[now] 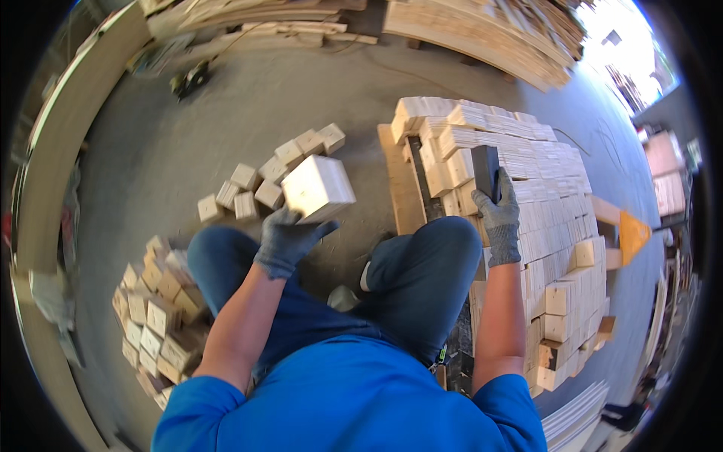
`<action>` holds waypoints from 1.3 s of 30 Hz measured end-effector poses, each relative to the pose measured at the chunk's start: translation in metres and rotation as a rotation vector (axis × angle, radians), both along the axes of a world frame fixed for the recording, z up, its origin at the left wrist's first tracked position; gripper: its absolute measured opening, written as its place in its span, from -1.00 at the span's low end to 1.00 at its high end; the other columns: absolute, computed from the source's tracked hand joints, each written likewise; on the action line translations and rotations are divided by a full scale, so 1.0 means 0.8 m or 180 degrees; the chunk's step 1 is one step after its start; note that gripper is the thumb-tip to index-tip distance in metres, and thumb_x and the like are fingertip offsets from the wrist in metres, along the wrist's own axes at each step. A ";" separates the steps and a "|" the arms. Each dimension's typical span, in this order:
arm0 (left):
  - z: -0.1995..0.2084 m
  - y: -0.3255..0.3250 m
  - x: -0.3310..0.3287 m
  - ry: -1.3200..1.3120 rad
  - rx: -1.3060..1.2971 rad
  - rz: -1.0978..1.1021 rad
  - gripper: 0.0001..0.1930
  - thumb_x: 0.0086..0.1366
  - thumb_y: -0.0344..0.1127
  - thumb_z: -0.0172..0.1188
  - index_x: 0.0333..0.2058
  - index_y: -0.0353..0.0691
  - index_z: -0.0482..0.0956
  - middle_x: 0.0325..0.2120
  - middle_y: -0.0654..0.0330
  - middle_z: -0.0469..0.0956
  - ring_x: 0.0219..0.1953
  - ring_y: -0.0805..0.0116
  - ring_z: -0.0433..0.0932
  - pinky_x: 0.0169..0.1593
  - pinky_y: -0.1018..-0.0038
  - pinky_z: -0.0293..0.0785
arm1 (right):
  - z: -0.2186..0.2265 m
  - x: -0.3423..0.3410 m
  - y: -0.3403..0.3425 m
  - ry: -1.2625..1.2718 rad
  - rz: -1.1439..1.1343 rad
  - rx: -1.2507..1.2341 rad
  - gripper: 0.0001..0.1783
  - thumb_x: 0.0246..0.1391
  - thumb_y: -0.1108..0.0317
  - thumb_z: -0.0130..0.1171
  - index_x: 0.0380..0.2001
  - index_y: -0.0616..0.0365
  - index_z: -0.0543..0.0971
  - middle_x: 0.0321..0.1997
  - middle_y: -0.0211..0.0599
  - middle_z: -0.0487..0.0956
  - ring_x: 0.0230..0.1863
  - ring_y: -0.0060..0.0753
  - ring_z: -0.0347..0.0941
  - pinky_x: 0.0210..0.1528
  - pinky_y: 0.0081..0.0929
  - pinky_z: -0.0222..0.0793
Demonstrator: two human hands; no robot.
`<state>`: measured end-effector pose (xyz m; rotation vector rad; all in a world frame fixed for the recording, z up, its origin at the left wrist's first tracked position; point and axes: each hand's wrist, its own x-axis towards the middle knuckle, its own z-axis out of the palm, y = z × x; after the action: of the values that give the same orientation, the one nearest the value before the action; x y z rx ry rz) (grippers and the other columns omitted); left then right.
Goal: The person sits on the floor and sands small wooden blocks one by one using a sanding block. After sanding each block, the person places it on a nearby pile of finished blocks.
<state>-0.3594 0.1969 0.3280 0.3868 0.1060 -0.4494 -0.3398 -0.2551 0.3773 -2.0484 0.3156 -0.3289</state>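
Observation:
My right hand (500,218), in a grey knitted glove, grips a dark rectangular block (486,170) held upright over the stacked wood at right. Beneath it, rows of pale wooden pieces (538,196) are packed closely on a pallet (403,181). My left hand (290,239), gloved alike, has its thumb stretched out to the right. Its fingertips are at the lower left corner of a large pale wooden block (320,183) in front of my knees; whether they touch it I cannot tell. Several smaller wooden blocks (289,154) lie in a rough double row behind it.
A heap of wooden blocks (162,316) lies beside my left knee. Long boards (482,38) are stacked at the far side. A greenish tool (190,80) lies on the grey floor at far left. An orange-yellow metal part (633,237) juts out beyond the pallet at right.

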 end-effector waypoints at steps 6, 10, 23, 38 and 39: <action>0.002 -0.032 0.004 -0.0201 -0.0241 -0.0131 -0.19 0.11 -0.31 0.38 0.37 -0.32 0.37 0.22 -0.05 0.53 0.31 -0.17 0.46 0.42 -0.20 0.32 | 0.056 -0.019 0.179 -0.0312 0.1215 0.0082 -0.05 0.04 0.26 0.55 0.46 0.29 0.36 0.34 0.07 0.53 0.34 -0.08 0.51 0.39 -0.24 0.43; -0.001 -0.038 0.012 -0.0345 -0.0408 -0.0272 -0.25 0.24 -0.17 0.34 0.37 -0.29 0.35 0.21 -0.01 0.54 0.28 -0.11 0.49 0.41 -0.11 0.37 | 0.050 -0.029 0.258 -0.0568 0.1774 -0.0222 0.00 -0.02 0.19 0.64 0.45 0.19 0.39 0.34 0.12 0.49 0.32 0.06 0.50 0.36 -0.17 0.47; -0.050 -0.010 0.017 0.0525 0.0098 0.0643 -0.35 0.57 0.20 0.05 0.35 -0.20 0.39 0.22 0.03 0.55 0.25 0.07 0.57 0.34 0.06 0.54 | -0.009 -0.063 0.326 -0.0589 0.1943 -0.1020 -0.10 0.10 0.05 0.53 0.43 0.13 0.41 0.39 0.29 0.41 0.29 0.37 0.42 0.34 0.05 0.40; -0.054 -0.018 0.015 0.0447 -0.0024 0.0499 -0.34 0.52 0.24 0.12 0.35 -0.13 0.41 0.21 0.04 0.56 0.20 0.04 0.59 0.24 -0.10 0.58 | -0.024 0.009 0.324 -0.0849 0.1568 -0.1177 -0.14 0.22 0.00 0.41 0.38 0.38 0.40 0.38 0.37 0.40 0.31 0.44 0.41 0.34 0.06 0.40; -0.045 -0.016 0.017 0.0253 0.0001 0.0608 -0.35 0.53 0.23 0.12 0.33 -0.15 0.42 0.18 0.06 0.58 0.16 0.08 0.62 0.24 0.00 0.60 | -0.016 -0.017 0.325 -0.0835 0.1717 -0.1227 -0.13 0.20 0.01 0.43 0.39 0.34 0.40 0.39 0.34 0.40 0.29 0.46 0.41 0.34 0.08 0.40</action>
<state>-0.3454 0.1837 0.2923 0.3556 0.2182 -0.2761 -0.3533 0.0052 0.3649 -2.3310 -0.4920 -0.3326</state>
